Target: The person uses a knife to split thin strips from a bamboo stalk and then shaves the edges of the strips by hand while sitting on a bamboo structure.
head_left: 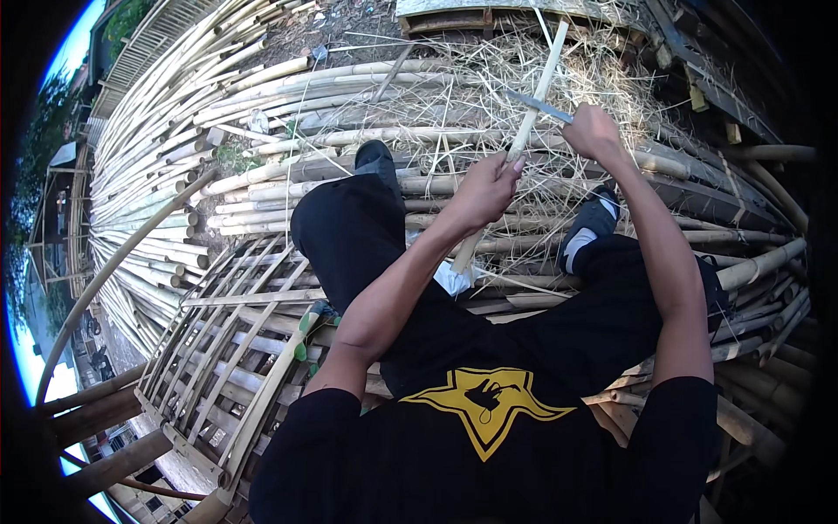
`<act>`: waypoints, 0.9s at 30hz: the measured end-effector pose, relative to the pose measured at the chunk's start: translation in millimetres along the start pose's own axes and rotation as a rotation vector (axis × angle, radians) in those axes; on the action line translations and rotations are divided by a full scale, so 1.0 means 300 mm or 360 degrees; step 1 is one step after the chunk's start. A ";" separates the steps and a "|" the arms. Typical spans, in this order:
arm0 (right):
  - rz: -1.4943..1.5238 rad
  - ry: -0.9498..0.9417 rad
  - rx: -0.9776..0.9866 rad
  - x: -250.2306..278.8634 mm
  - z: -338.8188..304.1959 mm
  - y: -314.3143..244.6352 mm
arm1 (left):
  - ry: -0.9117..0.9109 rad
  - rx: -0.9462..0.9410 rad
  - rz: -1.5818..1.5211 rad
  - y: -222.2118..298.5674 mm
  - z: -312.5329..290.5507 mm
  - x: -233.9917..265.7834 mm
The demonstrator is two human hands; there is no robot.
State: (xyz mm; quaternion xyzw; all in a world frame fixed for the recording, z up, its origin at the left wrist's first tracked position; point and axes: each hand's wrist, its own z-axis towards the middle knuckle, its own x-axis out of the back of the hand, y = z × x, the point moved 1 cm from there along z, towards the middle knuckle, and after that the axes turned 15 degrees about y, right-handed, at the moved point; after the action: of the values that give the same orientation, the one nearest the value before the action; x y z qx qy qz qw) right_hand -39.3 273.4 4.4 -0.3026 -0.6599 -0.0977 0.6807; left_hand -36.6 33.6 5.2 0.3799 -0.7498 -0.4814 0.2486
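The fingers of the left hand [483, 190] are closed around a long pale bamboo strip [543, 80], gripping it partway along. The fingers of the right hand [594, 133] are wrapped around the handle end of a knife [550, 108], whose blade points to the left and crosses the strip above the left hand. The strip slants up and to the right in front of the person, its upper part well beyond the knife; its lower part passes beneath the left forearm and comes down between the legs, near a crumpled white piece [454, 278].

Under and around the strip's upper part, thin straw-coloured shavings [602, 65] lie scattered over rows of bamboo poles [349, 94]. The person's dark shoes, the left [377, 162] and the right [590, 218], stand apart to either side of the strip. The person wears black trousers [345, 231] and a black shirt [541, 472] with a yellow emblem. Beside the left leg is a slatted lattice [229, 301]; farther left, more poles lie heaped.
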 end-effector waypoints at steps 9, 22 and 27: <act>0.0109 0.0147 0.0025 0.064 0.055 0.098 | 0.0088 0.0005 -0.0219 0.021 0.006 0.060; -0.0098 -0.0059 0.0291 0.007 -0.120 -0.116 | 0.0458 -0.0611 0.0573 -0.001 0.001 0.003; -0.0030 0.0085 0.0031 0.024 0.007 -0.073 | 0.0425 -0.0435 0.0455 0.006 0.006 0.043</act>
State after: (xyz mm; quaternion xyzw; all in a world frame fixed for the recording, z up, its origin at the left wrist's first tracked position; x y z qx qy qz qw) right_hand -51.7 259.0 17.5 -0.2870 -0.6453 -0.1055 0.7001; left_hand -46.1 24.6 6.3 0.2930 -0.6842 -0.4838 0.4604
